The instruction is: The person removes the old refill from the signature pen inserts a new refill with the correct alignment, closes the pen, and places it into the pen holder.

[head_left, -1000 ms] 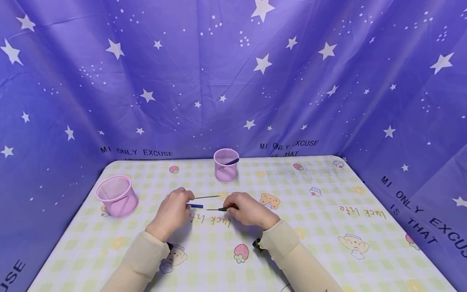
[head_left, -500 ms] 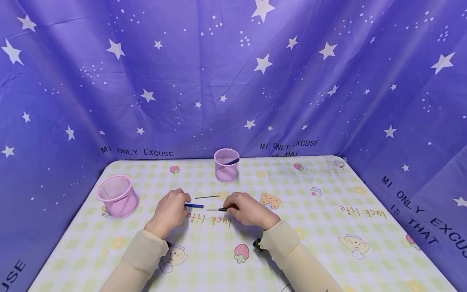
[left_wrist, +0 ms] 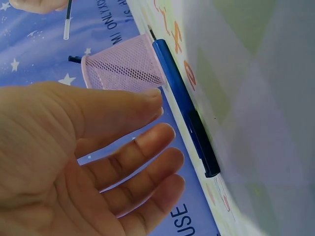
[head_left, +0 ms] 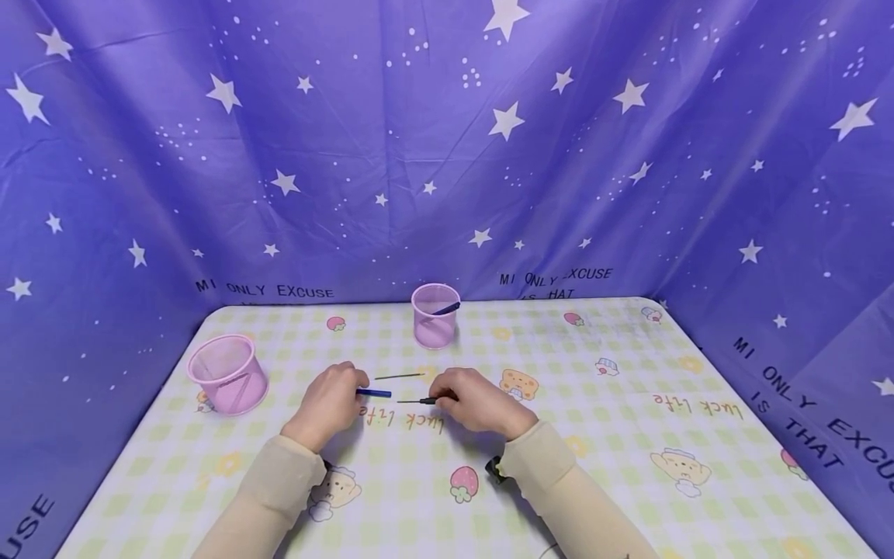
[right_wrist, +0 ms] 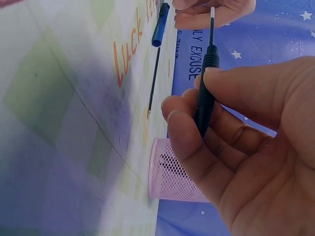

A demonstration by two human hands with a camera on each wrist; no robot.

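My left hand [head_left: 327, 402] is beside a blue pen barrel [left_wrist: 172, 76] with a black clip, which lies on the tablecloth. In the left wrist view its fingers are loosely bent, with a gap between thumb and fingertips and nothing held there. Between thumb and fingers, my right hand [head_left: 476, 400] pinches a black pen grip section [right_wrist: 210, 58]. A thin refill with a pale tip sticks out of the grip section and points left toward the barrel. Just beyond the barrel, a dark pen refill [head_left: 400, 376] lies loose on the cloth.
A pink mesh pen holder [head_left: 434, 332] with a dark pen [head_left: 447, 309] leaning in it stands at the back middle. Another pink mesh holder [head_left: 244, 392] stands at the left. The checked tablecloth [head_left: 601, 419] ends at a purple starred curtain [head_left: 447, 155].
My left hand draws back slightly left from the loose refill's end, then shifts a little back to the right. The right hand and the grip section stay in place.
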